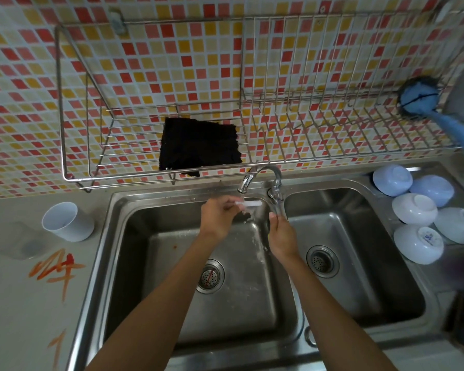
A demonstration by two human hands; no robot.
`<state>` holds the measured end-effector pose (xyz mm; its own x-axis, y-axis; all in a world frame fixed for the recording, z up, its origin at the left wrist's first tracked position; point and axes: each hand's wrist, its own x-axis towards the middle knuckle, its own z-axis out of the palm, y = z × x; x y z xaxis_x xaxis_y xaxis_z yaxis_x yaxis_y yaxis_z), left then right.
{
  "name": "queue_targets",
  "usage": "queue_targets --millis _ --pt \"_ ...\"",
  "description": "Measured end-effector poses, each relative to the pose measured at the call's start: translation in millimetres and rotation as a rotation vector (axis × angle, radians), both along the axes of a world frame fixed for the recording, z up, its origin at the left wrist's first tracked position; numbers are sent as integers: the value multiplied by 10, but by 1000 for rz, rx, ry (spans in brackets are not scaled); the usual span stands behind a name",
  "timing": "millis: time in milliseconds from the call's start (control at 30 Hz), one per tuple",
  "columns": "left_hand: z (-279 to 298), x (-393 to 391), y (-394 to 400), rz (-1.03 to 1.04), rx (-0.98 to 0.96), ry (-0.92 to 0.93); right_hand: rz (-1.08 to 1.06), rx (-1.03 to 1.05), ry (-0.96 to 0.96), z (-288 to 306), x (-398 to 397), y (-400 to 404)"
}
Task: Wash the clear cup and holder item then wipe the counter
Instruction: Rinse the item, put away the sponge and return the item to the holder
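Over the left basin of the double sink [134,210], both my hands work under the faucet [263,178]. My left hand [219,216] has its fingers curled round a small pale item [248,204], held horizontally just under the spout; blur and running water keep me from telling what the item is. My right hand [280,231] reaches up toward the faucet lever at the divider between the basins; its fingertips are at the lever, but I cannot tell whether they grip it or only touch it. Water falls from the spout into the left basin, toward 12 o'clock from the drain strainer [210,275]. A white cup [67,222] lies tilted on the grey counter [16,303] at 9 o'clock from my hands, mouth facing left and forward. Just beside it, further toward 9 o'clock, sits a clear container [14,241], faint against the counter surface. Orange-red smears [56,267] mark the counter at 7 o'clock of the white cup. At 12 o'clock, a wire rack [172,103] is fixed to the mosaic tile wall, with a black cloth [198,145] draped over its lower rails. A blue brush [423,100] hangs at the rack's right end, toward 2 o'clock. At 3 o'clock, five upturned white bowls [414,212] are clustered on the ledge to the right of the right basin.
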<state>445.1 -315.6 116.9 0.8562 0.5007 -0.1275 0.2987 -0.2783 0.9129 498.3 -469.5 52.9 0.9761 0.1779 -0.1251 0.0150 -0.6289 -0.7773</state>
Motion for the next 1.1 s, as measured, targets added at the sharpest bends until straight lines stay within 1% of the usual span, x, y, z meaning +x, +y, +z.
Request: queue_targets --millis 200,333,400,500,567,600,667,700,767,867,967,1033,1100 --pt "15 -80 -2 -25 56 -16 57 -106 -6 64 -46 47" --pt "53 -176 129 -22 117 19 80 -189 -43 70 -15 73" --pt "58 -211 192 -12 113 40 76 -183 -38 56 10 88" --pt "74 -251 273 9 102 38 10 -63 38 63 43 120" --pt "79 -274 320 21 102 31 4 10 84 83 77 134" --pt "76 -282 339 26 98 29 1 47 129 92 102 139" --pt "69 -288 360 37 90 30 -28 187 261 108 154 144" --pt "62 -286 367 41 89 27 -44 242 291 128 175 144" --pt "47 -279 369 44 86 19 -45 254 226 118 219 154" --pt "23 -274 354 36 88 12 -11 107 60 42 245 178" --pt "-6 -280 320 24 109 8 -61 4 31 -59 246 149" --pt "-13 -288 304 16 149 -5 -108 8 6 -53 265 115" --pt "-12 -295 314 11 190 -10 -90 104 39 -9 311 95"
